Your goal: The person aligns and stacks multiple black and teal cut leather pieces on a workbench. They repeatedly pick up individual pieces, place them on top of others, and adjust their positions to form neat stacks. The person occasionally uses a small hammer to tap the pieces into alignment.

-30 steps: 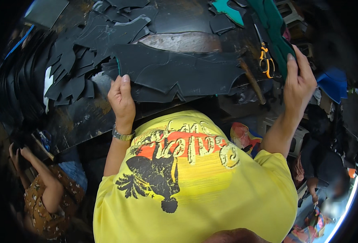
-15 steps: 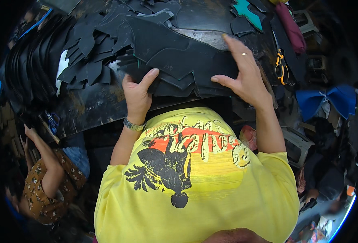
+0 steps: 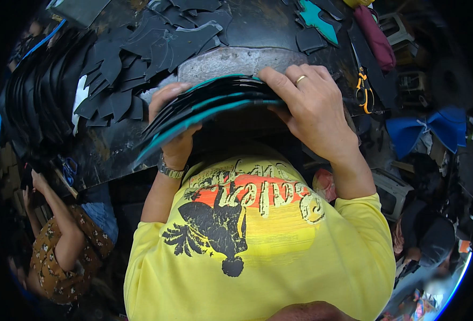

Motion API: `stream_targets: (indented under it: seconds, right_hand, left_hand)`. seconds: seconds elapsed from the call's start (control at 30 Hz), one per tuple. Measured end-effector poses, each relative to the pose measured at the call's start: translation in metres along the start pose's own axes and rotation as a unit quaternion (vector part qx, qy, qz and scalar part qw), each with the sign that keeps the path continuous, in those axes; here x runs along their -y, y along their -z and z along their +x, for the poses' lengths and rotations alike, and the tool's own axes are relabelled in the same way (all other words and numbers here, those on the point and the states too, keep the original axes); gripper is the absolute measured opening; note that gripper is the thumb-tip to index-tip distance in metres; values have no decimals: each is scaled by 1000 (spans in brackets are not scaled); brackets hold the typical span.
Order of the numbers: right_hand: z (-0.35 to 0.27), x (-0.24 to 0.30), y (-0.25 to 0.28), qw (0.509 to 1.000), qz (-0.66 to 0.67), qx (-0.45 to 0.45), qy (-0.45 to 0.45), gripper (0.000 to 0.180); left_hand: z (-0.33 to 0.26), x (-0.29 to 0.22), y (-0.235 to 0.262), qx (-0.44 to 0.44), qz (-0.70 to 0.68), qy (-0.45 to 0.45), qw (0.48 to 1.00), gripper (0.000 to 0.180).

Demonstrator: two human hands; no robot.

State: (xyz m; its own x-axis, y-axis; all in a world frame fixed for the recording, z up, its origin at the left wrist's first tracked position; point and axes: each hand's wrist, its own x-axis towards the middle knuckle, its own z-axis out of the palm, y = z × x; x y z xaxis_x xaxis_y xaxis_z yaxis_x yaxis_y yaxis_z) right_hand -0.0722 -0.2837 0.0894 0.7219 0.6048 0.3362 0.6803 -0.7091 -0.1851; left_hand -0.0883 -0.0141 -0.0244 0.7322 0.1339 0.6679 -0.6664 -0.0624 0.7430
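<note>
Between both hands, a stack of black cut pieces with teal edges [image 3: 215, 99] is raised off the table and bowed upward in the middle. My left hand [image 3: 173, 120] grips its left end, thumb and fingers on opposite faces. At the right end my right hand [image 3: 303, 99] is closed on it, fingers over the top and thumb beneath. Just behind the stack lies a grey, worn slab [image 3: 226, 60] on the dark table [image 3: 108, 155]. The undersides of the pieces are in shadow.
Loose black cut pieces [image 3: 121, 80] are heaped at the left, beside a long row of curved black sheets [image 3: 39, 91]. A teal piece [image 3: 319, 22] lies at the far right. Orange-handled scissors [image 3: 363, 91] rest near the right edge. Another person [image 3: 65, 251] sits at the lower left.
The stack, flat on the table before, is now lifted toward me and tilted, showing its teal edges. My right hand has closed on it, and more of the grey slab shows.
</note>
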Motion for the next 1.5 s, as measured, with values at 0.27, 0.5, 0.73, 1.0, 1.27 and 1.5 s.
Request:
stream_targets:
  seconds: [0.27,0.5,0.73,1.0,1.27,1.5]
  right_hand:
    - [5,4,-19,992,-92,65,-53,93]
    - [7,11,-29,999,-27,-39,17,85]
    - [-17,4,-37,992,-25,-126,1,52]
    - [-30,-3,-46,987,0,-160,23,49]
    - [-30,0,-55,982,28,-185,35,38]
    - [-32,1,-52,985,-3,-169,44,30]
  left_hand:
    - [-21,-29,-9,-96,-111,202,968,146]
    - [-8,-19,-8,-149,-175,233,945,96]
    - [-15,-13,-8,-102,-166,253,948,62]
    - [-17,-13,-8,-92,-155,246,953,54]
    - [-18,-12,-8,-90,-148,246,954,52]
    - [-19,-12,-8,-85,-155,240,955,52]
